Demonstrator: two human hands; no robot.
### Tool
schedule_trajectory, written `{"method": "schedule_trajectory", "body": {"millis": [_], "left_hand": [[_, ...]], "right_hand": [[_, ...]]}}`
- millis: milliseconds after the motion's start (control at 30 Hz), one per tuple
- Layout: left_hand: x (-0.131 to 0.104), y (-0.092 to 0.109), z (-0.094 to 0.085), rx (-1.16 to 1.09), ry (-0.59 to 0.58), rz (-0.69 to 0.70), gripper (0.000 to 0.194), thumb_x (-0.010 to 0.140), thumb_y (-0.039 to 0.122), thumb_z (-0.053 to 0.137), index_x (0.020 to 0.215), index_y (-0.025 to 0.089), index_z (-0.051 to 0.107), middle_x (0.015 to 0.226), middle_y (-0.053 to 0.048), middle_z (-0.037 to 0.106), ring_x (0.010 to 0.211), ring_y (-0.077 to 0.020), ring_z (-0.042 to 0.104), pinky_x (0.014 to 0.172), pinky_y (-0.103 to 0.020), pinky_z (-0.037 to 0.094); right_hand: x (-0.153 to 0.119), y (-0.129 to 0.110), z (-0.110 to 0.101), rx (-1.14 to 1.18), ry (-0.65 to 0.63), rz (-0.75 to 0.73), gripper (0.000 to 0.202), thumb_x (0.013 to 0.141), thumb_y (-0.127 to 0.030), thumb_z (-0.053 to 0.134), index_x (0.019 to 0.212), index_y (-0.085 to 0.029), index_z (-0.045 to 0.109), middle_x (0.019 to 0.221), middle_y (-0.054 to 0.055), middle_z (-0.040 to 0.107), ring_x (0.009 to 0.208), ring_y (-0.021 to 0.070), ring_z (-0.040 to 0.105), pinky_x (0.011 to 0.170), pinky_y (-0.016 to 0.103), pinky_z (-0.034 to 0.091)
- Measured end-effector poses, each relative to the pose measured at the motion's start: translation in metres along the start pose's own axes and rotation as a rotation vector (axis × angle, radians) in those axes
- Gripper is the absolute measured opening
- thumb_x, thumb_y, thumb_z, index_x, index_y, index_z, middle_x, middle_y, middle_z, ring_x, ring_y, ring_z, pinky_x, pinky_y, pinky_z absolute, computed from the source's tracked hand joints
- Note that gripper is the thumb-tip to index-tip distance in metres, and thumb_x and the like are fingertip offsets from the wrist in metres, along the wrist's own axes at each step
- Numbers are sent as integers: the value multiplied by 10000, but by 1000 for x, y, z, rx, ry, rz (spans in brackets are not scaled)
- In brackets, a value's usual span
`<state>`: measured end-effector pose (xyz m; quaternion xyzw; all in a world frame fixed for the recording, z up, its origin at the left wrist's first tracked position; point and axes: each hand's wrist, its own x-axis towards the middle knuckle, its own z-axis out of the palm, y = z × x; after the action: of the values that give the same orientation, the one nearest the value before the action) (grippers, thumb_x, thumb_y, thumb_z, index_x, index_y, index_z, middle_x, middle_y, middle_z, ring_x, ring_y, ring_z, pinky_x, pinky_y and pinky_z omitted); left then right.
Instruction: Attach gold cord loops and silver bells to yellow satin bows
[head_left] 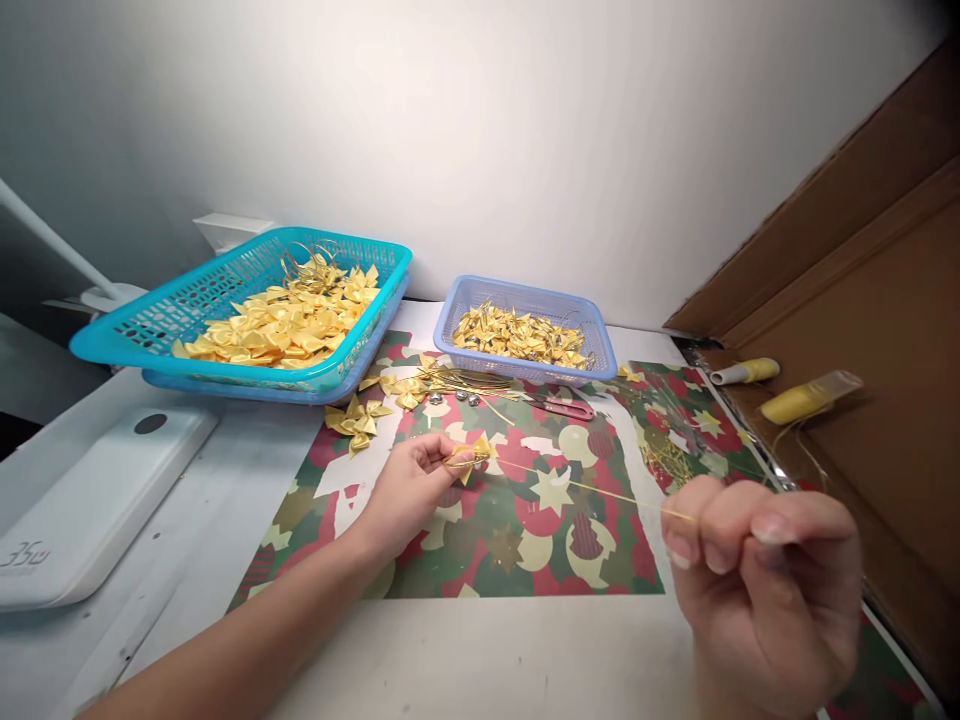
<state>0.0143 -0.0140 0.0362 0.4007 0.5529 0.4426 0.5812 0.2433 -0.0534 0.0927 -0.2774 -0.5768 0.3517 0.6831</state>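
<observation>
My left hand (416, 487) pinches a small gold ribbon bow (481, 448) above the patterned sheet (517, 560). From the bow a thin gold thread (600, 490) stretches taut to the right. Its other end is gripped by my right hand (765, 590), whose fingers are curled closed near the camera. Just beyond my left hand lie loose gold bows (358, 418), several small silver bells (461, 396) and a bundle of gold wire ties (465, 378). A pair of pink-handled thread snips (562, 406) rests beside the wires.
At the back left, a turquoise basket (112, 340) holds many gold bows; a smaller lilac basket (450, 345) holds bows with wires. A white power bank (97, 510) lies left. Thread spools (810, 396) and cut thread scraps (664, 455) are right, near a cardboard wall (862, 270).
</observation>
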Motion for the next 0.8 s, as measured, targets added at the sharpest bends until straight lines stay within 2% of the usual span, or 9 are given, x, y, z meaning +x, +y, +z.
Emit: {"method": "schedule_trajectory", "body": {"millis": [233, 367, 467, 533, 667, 733, 800], "left_hand": [[-2, 1, 3, 59, 25, 19, 380, 656, 467, 728, 600, 179, 487, 577, 24, 546, 515, -106, 506, 484, -215, 381], [-3, 3, 6, 76, 24, 12, 365, 665, 451, 717, 594, 181, 483, 561, 26, 536, 509, -105, 491, 484, -216, 380], [-5, 1, 7, 93, 8, 31, 337, 711, 413, 689, 611, 191, 455, 566, 39, 514, 519, -101, 476, 489, -208, 369], [-7, -1, 7, 109, -20, 79, 315, 757, 382, 655, 626, 194, 438, 633, 30, 538, 564, -104, 492, 521, -210, 387], [-15, -9, 7, 159, -153, 156, 274, 833, 328, 599, 658, 190, 440, 927, -47, 630, 792, -154, 579, 658, -253, 455], [-18, -12, 7, 187, -214, 151, 220, 849, 314, 591, 711, 196, 468, 957, -54, 629, 838, -170, 585, 686, -267, 464], [-20, -14, 7, 201, -224, 137, 140, 856, 303, 586, 804, 209, 496, 925, -40, 621, 829, -168, 583, 696, -269, 469]], "right_hand": [[1, 0, -2, -14, 35, -50, 58, 925, -173, 559, 911, -220, 590, 557, -34, 467, 483, 127, 427, 481, 313, 352], [0, -1, -2, -17, 46, -34, 74, 938, -198, 536, 911, -247, 583, 548, -35, 425, 470, 128, 400, 469, 303, 351], [0, -2, -1, 17, 9, 1, 75, 936, -224, 535, 881, -258, 573, 535, -33, 407, 457, 129, 402, 431, 284, 341], [-1, 0, 0, 48, -46, 44, 81, 938, -240, 530, 873, -263, 571, 524, -39, 398, 447, 123, 407, 414, 269, 337], [-9, 16, 3, 75, -163, 199, 86, 960, -271, 503, 934, -287, 584, 538, -61, 380, 437, 97, 364, 427, 241, 323], [-12, 26, 5, 48, -198, 300, 83, 960, -279, 507, 942, -283, 588, 566, -65, 378, 450, 87, 335, 432, 231, 304], [-12, 35, 6, -10, -184, 389, 91, 956, -294, 514, 922, -264, 592, 589, -61, 377, 468, 83, 328, 427, 222, 296]]}}
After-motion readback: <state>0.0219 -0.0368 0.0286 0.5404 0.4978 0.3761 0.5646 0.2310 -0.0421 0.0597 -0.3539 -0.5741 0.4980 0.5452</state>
